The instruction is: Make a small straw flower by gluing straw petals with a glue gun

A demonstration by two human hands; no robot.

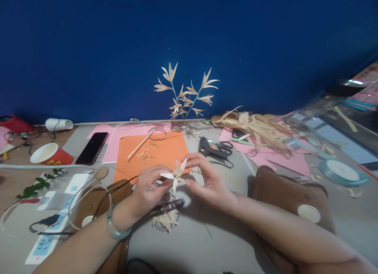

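Observation:
A pale flower of dried husk petals (pixel 176 175) is held in front of me, its petals spread towards my eyes. My left hand (pixel 150 187), with a jade-like bangle on the wrist, is closed on it from behind; the stem is hidden. My right hand (pixel 208 183) is curved beside the flower with thumb and forefinger apart, their tips close to the right petals; contact is hard to make out. Just below lie purple thread snips (pixel 168 206) on a small heap of husk pieces (pixel 165 222). A finished-looking branch of similar flowers (pixel 189 93) stands at the back.
Behind my hands lie an orange sheet (pixel 125 156) with a thin stick, a glue gun (pixel 211 148) and scissors (pixel 226 147). Dried husks (pixel 256 128) and a ribbon roll (pixel 342 171) are right. Left are a phone (pixel 92 148), red cup (pixel 51 154) and power strip (pixel 59 219) with cables.

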